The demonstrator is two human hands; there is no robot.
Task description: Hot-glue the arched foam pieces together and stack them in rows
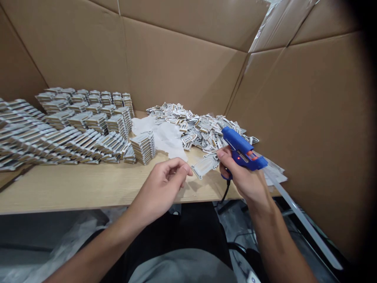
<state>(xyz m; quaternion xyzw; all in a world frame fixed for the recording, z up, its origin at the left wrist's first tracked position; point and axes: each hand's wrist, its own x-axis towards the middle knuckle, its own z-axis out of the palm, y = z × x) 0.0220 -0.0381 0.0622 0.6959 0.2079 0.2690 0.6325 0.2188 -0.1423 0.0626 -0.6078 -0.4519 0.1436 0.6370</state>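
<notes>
Stacked pieces (70, 125): neat rows and leaning stacks of flat grey-and-white die-cut pieces fill the table's left end, at ten o'clock from the left hand.
Table (73, 188): pale wood top, ringed by upright brown cardboard walls (182, 63).
White sheet (165, 135): crumpled paper lying between the stacks and the loose pile, at twelve o'clock from the left hand.
Left hand (163, 186): hovers over the table's front edge, fingers curled, thumb and forefinger tips pinched together; whether anything sits between them cannot be told.
Single piece (206, 165): one arch-shaped piece lies flat just beside the left fingertips, at three o'clock from them.
Loose pile (200, 127): jumbled arch-shaped pieces, at eleven o'clock from the right hand.
Right hand (243, 177): clamped around the grip of a blue glue gun (241, 149), nozzle pointing up-left, a small red light showing.
Writing: none readable on the gun or pieces.
Cord (226, 192): black, dropping below the gun.
</notes>
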